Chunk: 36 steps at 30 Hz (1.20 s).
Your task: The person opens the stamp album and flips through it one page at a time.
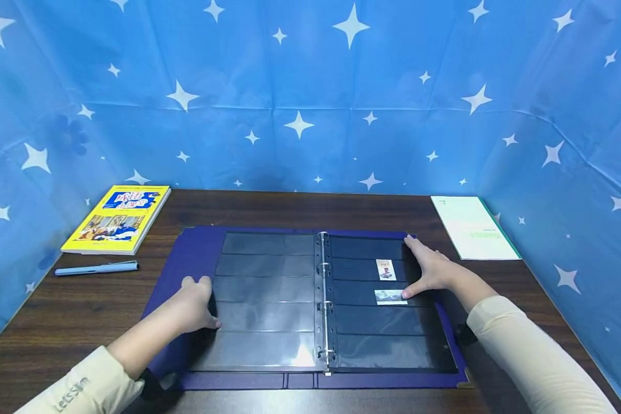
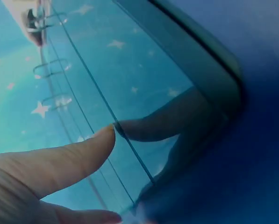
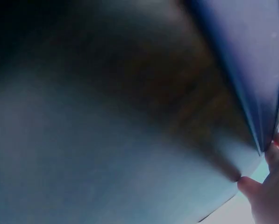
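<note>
An open purple ring-binder stamp album lies on the table, with black pocket pages on both sides of its metal rings. Two small stamps sit on the right page: an upright one and, lower down, a grey landscape one. My left hand rests at the outer edge of the left page, its thumb touching the glossy pocket surface. Over on the right page, my right hand is spread, thumb at the landscape stamp's right end and fingertips near the album's upper right edge.
A yellow book and a light blue pen lie at the left of the dark wooden table. At the back right is a pale green-and-white booklet. A blue star-patterned curtain surrounds the table's back and sides.
</note>
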Each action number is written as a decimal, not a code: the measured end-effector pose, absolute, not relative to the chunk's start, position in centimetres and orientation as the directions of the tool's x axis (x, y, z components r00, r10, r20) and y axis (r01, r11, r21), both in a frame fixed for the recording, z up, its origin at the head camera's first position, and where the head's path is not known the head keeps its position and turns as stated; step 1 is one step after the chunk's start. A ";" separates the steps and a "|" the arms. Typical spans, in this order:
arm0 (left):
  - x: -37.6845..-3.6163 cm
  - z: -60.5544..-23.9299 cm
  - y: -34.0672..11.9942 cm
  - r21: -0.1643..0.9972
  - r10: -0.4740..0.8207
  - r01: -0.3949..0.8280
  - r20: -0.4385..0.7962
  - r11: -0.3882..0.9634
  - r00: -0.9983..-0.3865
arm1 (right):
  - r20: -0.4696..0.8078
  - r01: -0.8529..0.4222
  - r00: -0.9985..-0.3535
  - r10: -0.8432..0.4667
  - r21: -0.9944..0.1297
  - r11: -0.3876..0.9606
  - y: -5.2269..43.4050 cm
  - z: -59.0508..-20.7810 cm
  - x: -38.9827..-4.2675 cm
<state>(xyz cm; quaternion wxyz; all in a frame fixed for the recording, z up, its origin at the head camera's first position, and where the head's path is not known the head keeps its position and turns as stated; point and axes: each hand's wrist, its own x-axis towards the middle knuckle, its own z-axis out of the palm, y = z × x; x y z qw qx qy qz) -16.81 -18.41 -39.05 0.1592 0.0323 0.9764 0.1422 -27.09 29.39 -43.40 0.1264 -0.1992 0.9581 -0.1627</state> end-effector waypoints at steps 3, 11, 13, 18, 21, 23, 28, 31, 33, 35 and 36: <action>-16.4 -39.1 -17.9 0.228 0.158 0.103 -0.239 0.968 -0.958 | -0.191 -0.345 -0.884 -0.427 -0.350 0.871 29.3 -43.3 -27.1; -15.5 -39.6 -15.7 0.274 0.430 0.355 -0.303 0.894 -0.851 | -0.198 -0.312 -0.885 -0.422 -0.422 0.851 29.1 -42.8 -26.8; -15.3 -39.8 -15.4 0.275 0.438 0.360 -0.317 0.891 -0.842 | -0.170 -0.303 -0.897 -0.408 -0.435 0.848 29.0 -42.5 -26.5; -15.2 -40.2 -15.3 0.262 0.417 0.344 -0.318 0.902 -0.851 | -0.126 -0.241 -0.923 -0.363 -0.544 0.804 29.0 -41.6 -25.8; -15.2 -40.3 -15.3 0.260 0.408 0.333 -0.329 0.906 -0.852 | -0.112 -0.133 -0.950 -0.291 -0.699 0.703 28.9 -40.9 -25.5; -15.3 -40.3 -15.3 0.253 0.405 0.333 -0.339 0.909 -0.849 | -0.113 -0.040 -0.972 -0.205 -0.781 0.623 28.9 -40.5 -25.3; -15.3 -40.1 -15.2 0.224 0.398 0.335 -0.368 0.915 -0.840 | -0.160 0.108 -0.986 -0.048 -0.830 0.547 28.7 -40.5 -24.9; -15.3 -40.1 -15.2 0.213 0.393 0.335 -0.376 0.918 -0.839 | -0.134 0.108 -0.991 -0.002 -0.806 0.582 28.6 -40.9 -24.7; -15.3 -40.1 -15.2 0.207 0.393 0.337 -0.378 0.919 -0.839 | -0.085 0.086 -0.996 0.029 -0.800 0.594 28.4 -41.0 -24.6; -15.3 -40.1 -15.2 0.205 0.393 0.339 -0.380 0.918 -0.837 | -0.046 0.070 -0.997 0.055 -0.812 0.579 28.2 -40.8 -24.6; -15.3 -40.1 -15.2 0.204 0.393 0.339 -0.382 0.918 -0.836 | -0.037 0.068 -0.997 0.066 -0.823 0.564 28.2 -40.7 -24.7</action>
